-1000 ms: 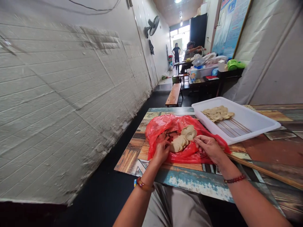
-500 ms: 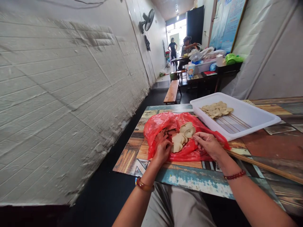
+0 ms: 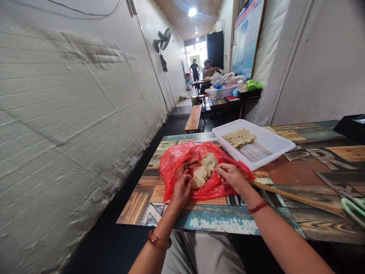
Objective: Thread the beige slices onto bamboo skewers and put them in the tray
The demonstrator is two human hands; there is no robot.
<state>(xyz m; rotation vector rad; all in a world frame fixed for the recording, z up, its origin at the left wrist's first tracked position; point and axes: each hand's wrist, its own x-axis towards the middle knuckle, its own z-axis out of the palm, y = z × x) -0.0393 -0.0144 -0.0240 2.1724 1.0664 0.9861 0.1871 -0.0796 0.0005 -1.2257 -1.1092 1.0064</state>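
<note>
Inside a crumpled red plastic bag (image 3: 176, 154) lie pale beige round slices (image 3: 201, 173), some overlapping, and several reddish-brown pieces (image 3: 186, 167). My left hand (image 3: 181, 190) is at the near left of the slices, fingers curled and pressed together beside the lowest one. On the other side, my right hand (image 3: 231, 176) pinches thumb and forefinger at the edge of the upper slices. What sits between the fingertips of either hand is too small to make out. A bundle of thin wooden skewers (image 3: 296, 197) reaches out from under the bag's right side.
Behind the bag stands a white plastic tray (image 3: 278, 142) with skewered beige slices (image 3: 239, 137). Green-handled scissors (image 3: 346, 201) lie at the table's right, near a black box (image 3: 352, 127). A wooden bench (image 3: 194, 118) and a laden table (image 3: 225, 102) are beyond; two people are farther back.
The view has swung to the right, bringing the scissors and black box into sight. Both hands stay at the slices in the bag, with little visible movement.
</note>
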